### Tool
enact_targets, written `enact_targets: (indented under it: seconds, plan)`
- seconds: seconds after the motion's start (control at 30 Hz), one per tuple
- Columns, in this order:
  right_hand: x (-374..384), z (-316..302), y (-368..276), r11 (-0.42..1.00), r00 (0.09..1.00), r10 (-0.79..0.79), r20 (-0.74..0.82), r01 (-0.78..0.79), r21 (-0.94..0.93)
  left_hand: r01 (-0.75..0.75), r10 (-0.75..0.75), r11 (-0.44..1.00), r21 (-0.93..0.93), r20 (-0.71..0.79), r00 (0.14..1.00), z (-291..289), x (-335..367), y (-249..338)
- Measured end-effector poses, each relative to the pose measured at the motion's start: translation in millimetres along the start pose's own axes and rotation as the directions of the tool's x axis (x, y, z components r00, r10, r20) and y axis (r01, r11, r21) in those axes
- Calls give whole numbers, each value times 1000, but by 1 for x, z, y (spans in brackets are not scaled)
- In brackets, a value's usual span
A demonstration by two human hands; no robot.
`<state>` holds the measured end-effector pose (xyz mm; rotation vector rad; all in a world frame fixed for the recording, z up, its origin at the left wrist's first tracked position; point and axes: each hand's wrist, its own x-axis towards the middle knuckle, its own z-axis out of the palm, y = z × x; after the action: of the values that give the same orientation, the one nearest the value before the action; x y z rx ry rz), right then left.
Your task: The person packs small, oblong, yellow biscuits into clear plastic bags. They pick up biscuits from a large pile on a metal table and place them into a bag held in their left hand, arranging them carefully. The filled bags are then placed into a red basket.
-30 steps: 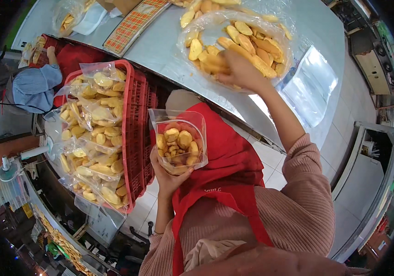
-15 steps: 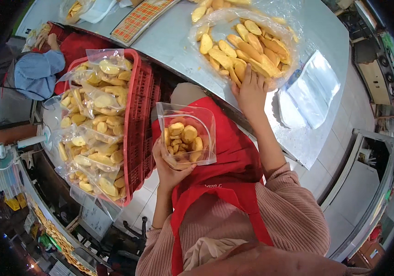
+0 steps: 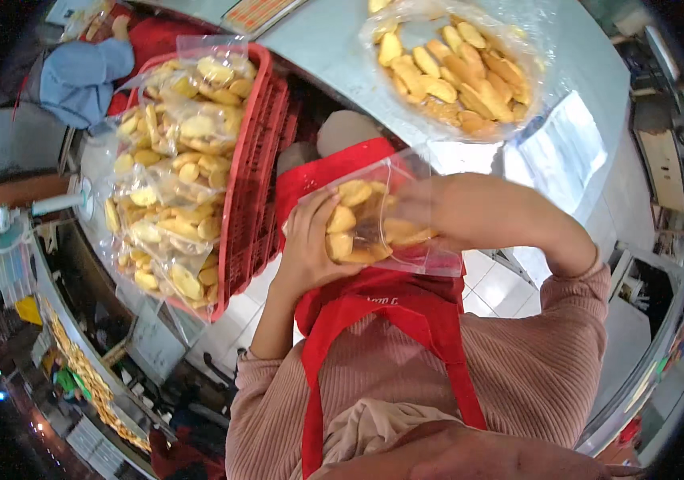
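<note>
A clear stand-up pouch (image 3: 411,262) holding several golden oval biscuits (image 3: 342,219) is in front of my red apron. My left hand (image 3: 307,237) wraps around its left side, with the thumb below and the fingers over the front. My right hand (image 3: 440,210) reaches into the open side of the pouch from the right. Its fingers are blurred and partly behind the plastic, so whether they grip a biscuit is unclear. Beyond, on the table, lies a large open plastic bag (image 3: 548,58) full of the same biscuits (image 3: 478,80).
To the left, a red plastic crate (image 3: 252,120) is heaped with filled pouches (image 3: 198,128). Flat clear pouches (image 3: 563,148) lie on the metal table (image 3: 334,60) at right. A person in a blue cap (image 3: 82,80) is at far left, near a fan (image 3: 18,228).
My right hand has left the large bag of biscuits and come back to the pouch. The pouch has shifted right and tilted, and my left hand now covers more of its front.
</note>
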<state>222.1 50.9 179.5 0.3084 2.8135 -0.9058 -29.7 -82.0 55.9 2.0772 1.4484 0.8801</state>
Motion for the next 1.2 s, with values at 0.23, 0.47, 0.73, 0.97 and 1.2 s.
enact_targets:
  seconds: [0.23, 0.47, 0.73, 0.97, 1.2]
  plan:
    - [36, 77, 19, 980, 927, -128, -353, 173, 98, 13, -12, 997, 73, -7, 1000, 6, -7, 12]
    - [-35, 32, 127, 855, 569, 489, -661, -464, 233, 82, -71, 990, 118, -96, 993, 18, -16, 12]
    - [-84, 82, 173, 698, 445, 599, -666, -698, 162, 25, -17, 985, 169, -45, 999, 26, -11, 21]
    - [-97, 94, 158, 692, 594, 700, -398, -702, 169, -4, 18, 979, 202, -70, 997, 31, -4, 27]
    - [-88, 106, 143, 680, 428, 646, -632, -699, 221, 25, -11, 984, 179, -78, 997, 30, -9, 21]
